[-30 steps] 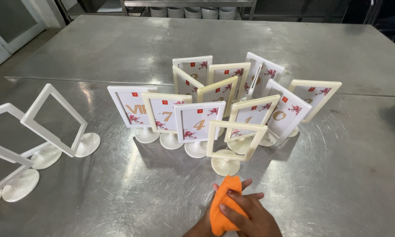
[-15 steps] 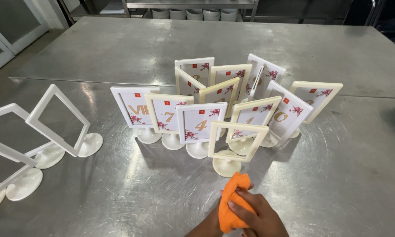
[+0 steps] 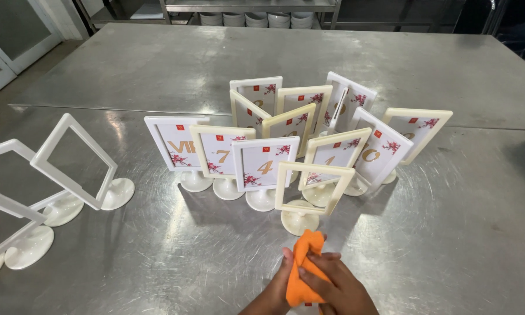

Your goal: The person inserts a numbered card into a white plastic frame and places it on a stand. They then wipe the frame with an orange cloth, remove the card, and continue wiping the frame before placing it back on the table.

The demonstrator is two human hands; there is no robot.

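Observation:
An orange cloth (image 3: 305,261) is bunched between both of my hands at the bottom middle of the head view. My left hand (image 3: 276,293) grips its left side and my right hand (image 3: 339,285) folds over its lower right part. The cloth's top tip lies just below the round base of an empty cream frame stand (image 3: 312,194), the nearest one to my hands. Behind that stand is a cluster of several cream and white frame stands (image 3: 266,164) holding printed cards with red flower prints.
Everything stands on a steel table (image 3: 461,233). Three empty white frame stands (image 3: 75,160) lean at the left edge. Stacked white bowls (image 3: 256,18) sit on a shelf beyond the table. A glass door (image 3: 0,46) is at the far left.
My hands and the orange cloth have shifted slightly right and up toward the empty cream stand. The frame stands have not moved.

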